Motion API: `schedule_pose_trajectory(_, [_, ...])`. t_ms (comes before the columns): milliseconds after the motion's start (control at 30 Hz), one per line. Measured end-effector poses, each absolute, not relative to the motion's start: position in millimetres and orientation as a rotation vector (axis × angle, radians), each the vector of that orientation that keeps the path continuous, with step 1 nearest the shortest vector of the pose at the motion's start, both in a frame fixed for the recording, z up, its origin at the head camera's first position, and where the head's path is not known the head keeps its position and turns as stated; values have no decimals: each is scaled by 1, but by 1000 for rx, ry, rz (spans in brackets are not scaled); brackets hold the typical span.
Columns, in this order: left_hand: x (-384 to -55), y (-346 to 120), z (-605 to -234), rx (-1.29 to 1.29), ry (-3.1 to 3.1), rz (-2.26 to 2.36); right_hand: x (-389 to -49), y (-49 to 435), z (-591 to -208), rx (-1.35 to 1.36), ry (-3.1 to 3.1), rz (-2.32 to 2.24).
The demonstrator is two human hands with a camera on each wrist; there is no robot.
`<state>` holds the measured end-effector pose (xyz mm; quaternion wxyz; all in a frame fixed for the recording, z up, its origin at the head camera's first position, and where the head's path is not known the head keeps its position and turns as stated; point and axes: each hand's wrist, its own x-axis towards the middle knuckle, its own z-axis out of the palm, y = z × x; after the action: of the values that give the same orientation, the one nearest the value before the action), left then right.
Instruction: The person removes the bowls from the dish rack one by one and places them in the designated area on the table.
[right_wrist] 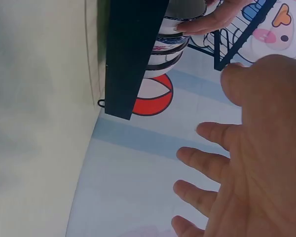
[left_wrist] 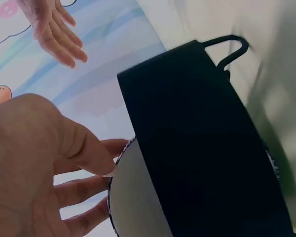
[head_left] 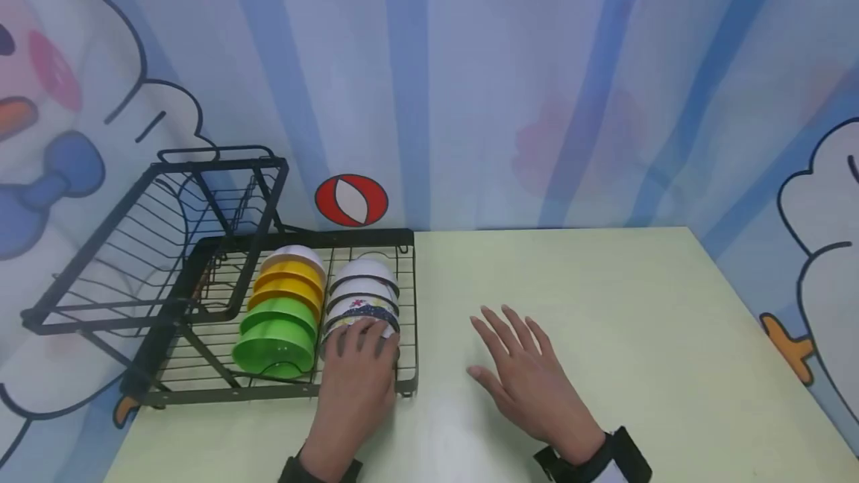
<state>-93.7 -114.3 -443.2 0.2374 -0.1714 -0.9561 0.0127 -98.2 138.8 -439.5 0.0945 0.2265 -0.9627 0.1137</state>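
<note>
Bowl [left_wrist: 138,192], pale inside with a dark patterned edge, stands tilted on its side at the front of the right-hand row in a black wire rack [head_left: 282,391], gripped by a person's left hand [head_left: 361,382]. The left wrist view shows the thumb at the near face of the rim and the fingers behind it, with a dark bar of the rack crossing in front of the bowl and hiding much of it.

Directly behind it in the row are a patterned bowl [head_left: 362,307] and white bowls [head_left: 364,269], nested one against the next. Just beside them, to the left, runs a second row: green bowls [head_left: 274,352] in front, yellow bowls [head_left: 290,283] behind, and a pale bowl [head_left: 293,252] at the back.

Right of the rack and apart from it, the person's right hand [head_left: 526,386] is held over the table [head_left: 537,274], palm down, fingers extended and spread, thumb out to the side. A black band [head_left: 593,462] circles that wrist.

On the rack's left side rises a raised wire basket [head_left: 94,248]. Beyond the table hangs a blue striped backdrop [head_left: 463,95] printed with a red and white ball [head_left: 329,200] and, at either side, white cartoon figures [head_left: 832,319].
</note>
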Motion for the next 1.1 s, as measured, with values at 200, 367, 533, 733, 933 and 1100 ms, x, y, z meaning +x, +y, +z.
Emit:
schedule_pose_trajectory(200, [-101, -116, -439, -450, -2675, 30, -107, 132, -438, 708, -2861, 351])
schedule_pose_trajectory(367, [-105, -117, -429, -431, -2767, -60, -114, 131, -435, 701, -2850, 368])
schedule_pose_trajectory(533, [-109, -122, -420, -406, -2861, -176, -118, 133, -432, 694, -2837, 380])
schedule_pose_trajectory(733, [-111, -125, -416, -404, -2902, -208, -120, 139, -430, 688, -2864, 390])
schedule_pose_trajectory(933, [-112, -126, -420, -404, -2876, -139, -119, 145, -425, 655, -2855, 394])
schedule_pose_trajectory(1100, [-113, -122, -422, -399, -2892, -123, -118, 152, -419, 648, -2849, 422])
